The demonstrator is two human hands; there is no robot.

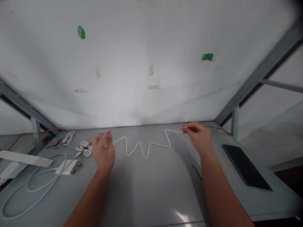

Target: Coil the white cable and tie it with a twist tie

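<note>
Both hands pinch the white cable's ends, left hand point(103, 152) and right hand point(197, 134), with the white cable point(142, 148) kinked in zigzags mid-table toward the back edge — pulled out but not yet straight or coiled; two bundled cables point(84, 148) lie near the table point(146, 189) left edge.

We find nothing we can read here — no words, brands or numbers. The pale tape scraps point(151, 70) and the green blobs point(81, 32) on the white wall point(151, 47) are blank, the dark tablet point(246, 167) on the surface point(151, 189) shows a black screen, and the white adapter point(67, 167) is too blurred for us to tell any marking.
</note>
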